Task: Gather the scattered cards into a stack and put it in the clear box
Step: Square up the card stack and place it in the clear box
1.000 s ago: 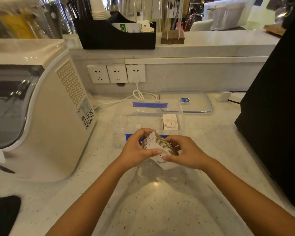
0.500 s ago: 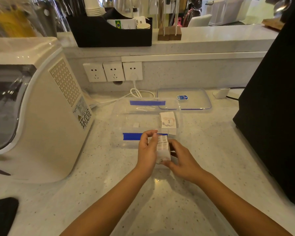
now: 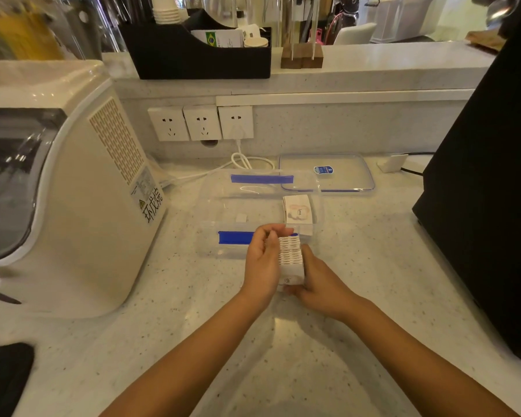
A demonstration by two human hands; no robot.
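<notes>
A thick stack of white cards [image 3: 290,260] stands on edge between both hands, just in front of the clear box [image 3: 214,212]. My left hand [image 3: 262,260] presses its left face and my right hand [image 3: 319,281] cups its right side and bottom. The clear box has blue clips on its near and far walls. A few cards [image 3: 298,210] lie inside it at the right end, the top one reading "love". The box's clear lid [image 3: 343,182] lies flat behind it to the right.
A large cream appliance [image 3: 73,200] fills the left. A black machine [image 3: 487,182] stands at the right. White cable [image 3: 241,161] runs from wall sockets [image 3: 202,123] behind the box. A black cloth [image 3: 3,377] sits at the bottom left.
The stack has turned from tilted to upright on its edge and squared up between both hands, which moved slightly forward toward the box's near wall.
</notes>
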